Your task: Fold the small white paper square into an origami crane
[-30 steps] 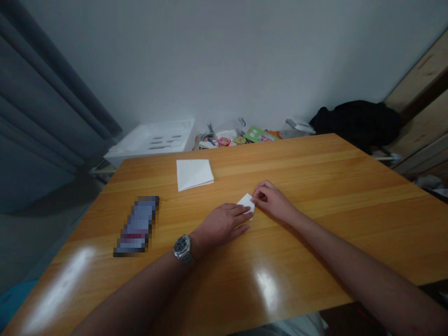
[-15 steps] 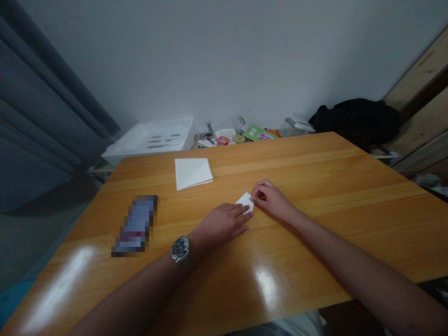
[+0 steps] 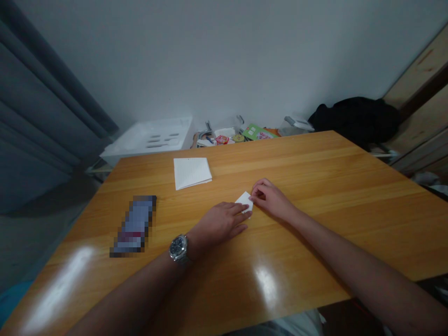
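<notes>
A small folded white paper [image 3: 244,201] lies on the wooden table [image 3: 315,186] near its middle. My left hand [image 3: 220,224], with a watch on the wrist, lies flat, its fingers stretched out and pressing the paper's near side. My right hand [image 3: 269,198] has its fingers curled and pinched on the paper's right edge. Part of the paper is hidden under my fingers.
A stack of white sheets [image 3: 192,171] lies further back on the table. A blurred-out dark flat object [image 3: 134,226] rests at the left. Behind the table are a white tray [image 3: 149,137], small clutter [image 3: 231,135] and a black cloth heap [image 3: 353,119].
Both hands stay on the small paper with hardly any movement. The view has shifted slightly.
</notes>
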### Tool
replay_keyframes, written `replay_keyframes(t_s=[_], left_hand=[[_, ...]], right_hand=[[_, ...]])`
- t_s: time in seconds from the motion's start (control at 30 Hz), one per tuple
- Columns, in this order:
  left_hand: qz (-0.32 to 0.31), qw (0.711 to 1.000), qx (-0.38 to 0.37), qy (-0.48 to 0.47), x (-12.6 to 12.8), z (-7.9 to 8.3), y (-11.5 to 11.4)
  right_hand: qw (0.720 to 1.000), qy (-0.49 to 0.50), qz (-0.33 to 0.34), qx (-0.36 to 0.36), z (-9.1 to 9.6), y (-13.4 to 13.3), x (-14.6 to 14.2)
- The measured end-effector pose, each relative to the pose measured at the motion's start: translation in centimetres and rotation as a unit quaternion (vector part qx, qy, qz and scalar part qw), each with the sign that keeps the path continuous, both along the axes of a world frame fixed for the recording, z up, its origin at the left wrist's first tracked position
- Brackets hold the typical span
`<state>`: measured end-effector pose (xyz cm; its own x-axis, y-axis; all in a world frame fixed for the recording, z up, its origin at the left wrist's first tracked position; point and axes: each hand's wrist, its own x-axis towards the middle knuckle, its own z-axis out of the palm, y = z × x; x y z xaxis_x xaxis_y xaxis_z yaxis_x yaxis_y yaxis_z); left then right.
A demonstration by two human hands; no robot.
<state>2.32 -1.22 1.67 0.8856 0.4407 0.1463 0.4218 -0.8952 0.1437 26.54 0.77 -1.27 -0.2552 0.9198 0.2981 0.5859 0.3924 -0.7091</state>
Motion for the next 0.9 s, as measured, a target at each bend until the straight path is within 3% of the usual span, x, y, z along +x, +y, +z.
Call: replay_keyframes(t_s=[0.3, 0.57, 0.9], left_hand=[[0.012, 1.000, -0.023, -0.003, -0.1, 0.4, -0.2], [0.022, 0.999, -0.027, -0.020, 0.0, 0.2, -0.5], [0.016, 1.000, -0.011, 0.001, -0.1, 0.2, -0.6]], right_hand=[[0.997, -0.062, 0.026, 0.031, 0.8, -0.7, 0.4], [0.992, -0.126, 0.001, 0.033, 0.3, -0.9, 0.6], [0.991, -0.122, -0.031, 0.051, -0.4, -0.3, 0.1]])
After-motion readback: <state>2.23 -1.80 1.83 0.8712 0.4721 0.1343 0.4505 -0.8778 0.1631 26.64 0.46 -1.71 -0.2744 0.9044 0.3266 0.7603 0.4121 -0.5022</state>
